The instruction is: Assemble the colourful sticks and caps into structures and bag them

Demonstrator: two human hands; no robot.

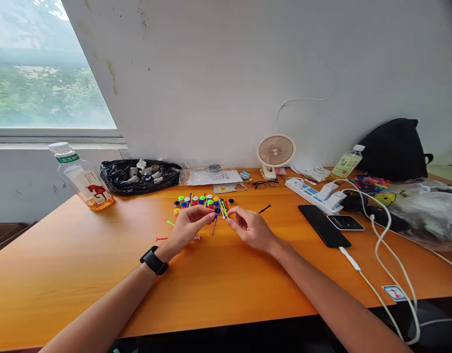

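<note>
My left hand, a black watch on its wrist, is closed in a pinch at a thin dark blue plastic stick. Close beside it, my right hand pinches a small bundle of thin plastic sticks in green, yellow, white and blue. The fingers hide part of both. Behind the hands, several small round coloured caps stand in a cluster with more sticks among them. A green arrow-shaped piece and a red stick lie left of my left hand; a black stick lies beyond my right.
A tilted drink bottle and a black plastic bag are at the left. A small fan stands at the back. Rightward are a power strip, a phone, white cables and another bottle.
</note>
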